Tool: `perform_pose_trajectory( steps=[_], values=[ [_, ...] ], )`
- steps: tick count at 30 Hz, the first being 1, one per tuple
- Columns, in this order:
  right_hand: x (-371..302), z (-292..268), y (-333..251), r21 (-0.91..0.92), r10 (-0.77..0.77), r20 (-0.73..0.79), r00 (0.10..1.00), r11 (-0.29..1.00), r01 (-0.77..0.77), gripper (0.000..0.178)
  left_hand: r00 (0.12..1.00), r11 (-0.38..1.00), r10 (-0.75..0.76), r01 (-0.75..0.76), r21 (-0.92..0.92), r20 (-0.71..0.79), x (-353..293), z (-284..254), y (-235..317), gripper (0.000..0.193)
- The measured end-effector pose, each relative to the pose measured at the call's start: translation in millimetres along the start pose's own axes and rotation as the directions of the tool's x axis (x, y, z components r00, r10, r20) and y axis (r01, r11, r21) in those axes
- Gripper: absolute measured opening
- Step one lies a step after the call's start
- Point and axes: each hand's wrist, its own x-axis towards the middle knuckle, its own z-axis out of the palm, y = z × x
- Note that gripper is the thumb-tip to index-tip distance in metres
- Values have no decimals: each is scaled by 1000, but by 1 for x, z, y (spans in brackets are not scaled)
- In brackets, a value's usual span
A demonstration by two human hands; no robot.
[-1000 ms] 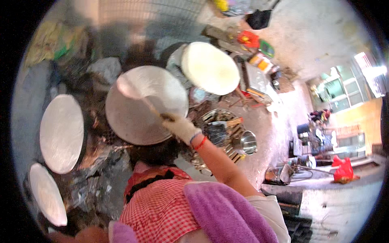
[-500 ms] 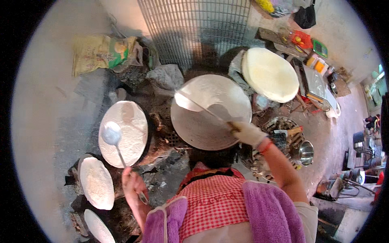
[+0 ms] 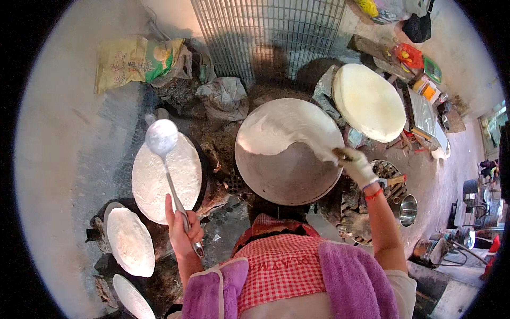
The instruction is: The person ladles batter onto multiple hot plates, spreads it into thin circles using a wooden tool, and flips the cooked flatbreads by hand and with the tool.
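Note:
My left hand (image 3: 186,231) grips a long-handled metal ladle (image 3: 172,181), its bowl coated white and held above the far part of a round pan (image 3: 154,199) filled with white batter. At the right rim of a large round griddle (image 3: 289,181), my right hand (image 3: 358,166) wears a pale glove, its fingers closed. It grips a thin spreading stick, barely distinguishable now against the batter. A white crescent of batter (image 3: 271,125) covers the griddle's far part and curves down its right side; the near part is bare and grey.
A stack of pale round flatbreads (image 3: 369,103) lies right of the griddle. Two more white-filled pans (image 3: 130,242) stand lower left. A metal bowl (image 3: 408,210) and a wooden-handled brush (image 3: 393,181) are at right. Behind stand a wire rack (image 3: 271,40) and a yellow-green sack (image 3: 138,64).
The ladle has risen off the batter surface, towards the far edge of the left pan. My right hand has swung rightwards, and the batter now forms a crescent extending down the griddle's right side.

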Motion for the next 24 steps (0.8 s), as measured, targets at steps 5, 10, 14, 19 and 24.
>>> perform_pose_trajectory(
  steps=[5, 10, 14, 19, 24],
  values=[
    [22, 41, -35, -344, -63, 128, 990, 933, 104, 34, 987, 899, -153, 160, 407, -51, 37, 14, -7, 52],
    [-31, 13, 21, -204, -16, 78, 997, 979, 31, 34, 994, 588, -105, 45, 808, 22, 14, 26, -6, 55],
    [-20, 7, -15, -145, 163, -61, 985, 975, -171, 34, 962, 239, 60, -272, 932, 266, 17, 21, -26, 52],
    [-11, 73, -1, -242, -192, 161, 968, 943, 227, 34, 944, 168, 141, -319, 933, 298, 9, 5, -65, 57],
    [-103, 73, 11, -188, 35, 181, 983, 982, -1, 38, 958, 154, -25, -278, 948, 285, -53, -16, -46, 61]
  ],
)
